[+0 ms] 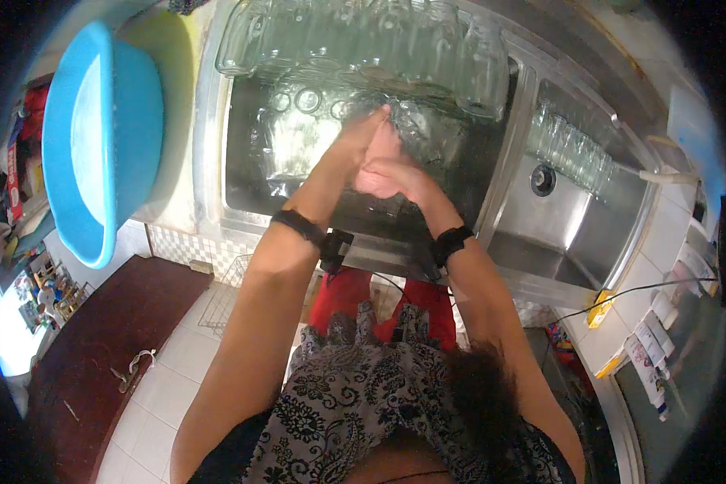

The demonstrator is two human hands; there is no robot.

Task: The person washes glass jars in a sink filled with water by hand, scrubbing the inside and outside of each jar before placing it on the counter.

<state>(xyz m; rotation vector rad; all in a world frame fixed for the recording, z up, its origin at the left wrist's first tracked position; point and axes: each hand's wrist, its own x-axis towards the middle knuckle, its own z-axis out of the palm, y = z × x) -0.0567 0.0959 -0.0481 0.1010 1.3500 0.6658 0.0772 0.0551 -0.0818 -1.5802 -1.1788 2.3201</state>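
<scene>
My left hand and my right hand meet over the left basin of a stainless steel sink. The fingers of the right hand lie across the pinkish lower part of the clasp. Whether anything sits between the palms is hidden. Splashing water shows around the left fingertips. Beyond the hands, several clear glass bottles crowd the basin's far side. Shiny, rippled reflections and a few round shapes show in the basin near the left hand. Each wrist wears a black strap.
A blue plastic tub stands at the left of the sink. Several glass bottles line the right basin, beside its drain. A black cable, a yellow box and tubes are at right. A wire rack is below left.
</scene>
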